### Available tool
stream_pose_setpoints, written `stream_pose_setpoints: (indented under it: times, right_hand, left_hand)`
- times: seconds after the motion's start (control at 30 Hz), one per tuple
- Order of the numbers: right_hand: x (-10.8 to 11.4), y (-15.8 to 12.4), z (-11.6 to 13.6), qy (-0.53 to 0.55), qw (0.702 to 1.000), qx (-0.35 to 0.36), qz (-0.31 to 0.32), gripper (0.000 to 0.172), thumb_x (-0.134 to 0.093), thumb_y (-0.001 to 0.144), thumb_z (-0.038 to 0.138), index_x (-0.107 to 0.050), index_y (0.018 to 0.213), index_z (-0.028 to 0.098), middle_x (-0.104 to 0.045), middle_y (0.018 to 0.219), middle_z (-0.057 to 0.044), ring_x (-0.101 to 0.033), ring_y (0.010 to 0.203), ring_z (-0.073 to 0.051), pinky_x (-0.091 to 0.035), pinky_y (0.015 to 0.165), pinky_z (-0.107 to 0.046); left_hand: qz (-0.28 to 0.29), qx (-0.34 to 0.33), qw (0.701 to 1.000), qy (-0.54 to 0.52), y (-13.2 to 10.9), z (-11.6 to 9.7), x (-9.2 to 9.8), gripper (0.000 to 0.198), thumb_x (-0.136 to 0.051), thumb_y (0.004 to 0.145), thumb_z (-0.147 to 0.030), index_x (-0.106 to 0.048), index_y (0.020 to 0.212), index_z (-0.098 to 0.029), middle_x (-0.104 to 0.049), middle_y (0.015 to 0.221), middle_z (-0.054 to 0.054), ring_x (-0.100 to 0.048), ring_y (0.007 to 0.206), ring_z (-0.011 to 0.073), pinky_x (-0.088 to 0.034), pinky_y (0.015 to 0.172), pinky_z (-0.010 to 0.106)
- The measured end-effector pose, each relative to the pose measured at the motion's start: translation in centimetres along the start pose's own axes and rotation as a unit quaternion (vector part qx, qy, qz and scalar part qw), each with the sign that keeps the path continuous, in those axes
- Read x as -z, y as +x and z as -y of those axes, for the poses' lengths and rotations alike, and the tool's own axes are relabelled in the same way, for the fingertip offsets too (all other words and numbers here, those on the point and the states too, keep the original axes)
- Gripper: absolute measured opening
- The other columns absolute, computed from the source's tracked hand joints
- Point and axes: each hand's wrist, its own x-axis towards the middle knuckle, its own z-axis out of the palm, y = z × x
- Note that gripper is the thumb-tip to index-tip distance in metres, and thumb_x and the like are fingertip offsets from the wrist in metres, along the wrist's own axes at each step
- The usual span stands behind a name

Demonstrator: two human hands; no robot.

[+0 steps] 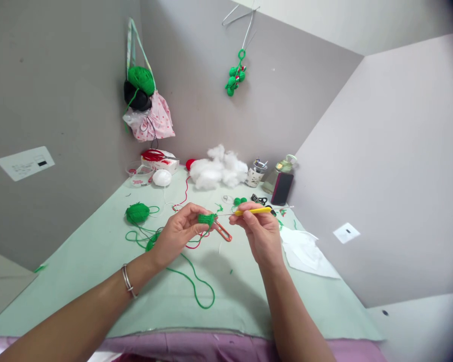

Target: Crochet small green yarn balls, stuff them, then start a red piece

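Between the thumb and fingers of my left hand [186,226] is a small green crochet piece [206,219]. My right hand [258,231] grips a yellow-handled crochet hook [253,211], whose thin metal shaft points left and reaches the edge of the green piece. Just beyond the piece, an orange-handled tool [223,231] lies on the table. Green yarn [202,296] trails from my left hand in a loose loop toward me. A green yarn ball [137,213] rests left of my left hand, and red yarn [194,246] runs beneath the hands.
White stuffing [215,171] is heaped at the back. Red scissors [154,155] lie on a box near a white yarn ball [162,177]. A pen cup [255,173], a bottle [283,171] and a phone [282,189] stand back right. White sheets [305,254] lie at right.
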Motion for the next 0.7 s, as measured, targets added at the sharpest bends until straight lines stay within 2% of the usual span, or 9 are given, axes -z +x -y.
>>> stream_pose_setpoints:
  times: [0.2, 0.47, 0.6, 0.7]
  right_hand:
    - [-0.4, 0.0, 0.0, 0.012, 1.000, -0.017, 0.004, 0.020, -0.082, 0.083, 0.040, -0.075, 0.089, 0.022, -0.071, 0.081, -0.001, -0.071, 0.070, -0.016, -0.063, 0.076, -0.036]
    - [-0.7, -0.1, -0.6, 0.081, 0.996, -0.036, -0.012, 0.021, -0.083, 0.081, 0.041, -0.076, 0.092, 0.024, -0.075, 0.083, 0.000, -0.073, 0.075, -0.016, -0.061, 0.076, -0.032]
    - [-1.1, -0.4, -0.9, 0.061, 0.998, -0.028, -0.003, 0.022, -0.080, 0.085, 0.042, -0.076, 0.098, 0.024, -0.076, 0.083, -0.002, -0.071, 0.076, -0.017, -0.061, 0.078, -0.034]
    - [-1.3, -0.7, -1.1, 0.044, 0.999, -0.022, 0.010, 0.020, -0.077, 0.088, 0.042, -0.077, 0.098, 0.024, -0.075, 0.082, -0.001, -0.070, 0.076, -0.017, -0.059, 0.080, -0.035]
  left_hand:
    - [0.011, 0.003, 1.000, -0.001, 0.0, -0.1, 0.0, 0.018, -0.076, 0.086, -0.029, -0.064, 0.097, -0.021, -0.078, 0.101, 0.003, -0.078, 0.094, 0.0252, -0.058, 0.084, 0.038]
    - [0.047, 0.014, 0.999, -0.017, 0.0, -0.2, -0.3, 0.017, -0.077, 0.084, -0.026, -0.066, 0.096, -0.022, -0.076, 0.098, 0.003, -0.074, 0.094, 0.0221, -0.059, 0.085, 0.038]
    - [0.032, 0.022, 0.999, 0.003, -0.1, 0.1, -0.2, 0.018, -0.079, 0.082, -0.027, -0.068, 0.095, -0.022, -0.075, 0.098, 0.003, -0.069, 0.089, 0.0204, -0.057, 0.076, 0.034]
    - [0.035, 0.019, 0.999, -0.016, -0.1, 0.1, -0.2, 0.017, -0.079, 0.082, -0.026, -0.068, 0.095, -0.022, -0.074, 0.095, 0.001, -0.069, 0.088, 0.0191, -0.056, 0.079, 0.034]
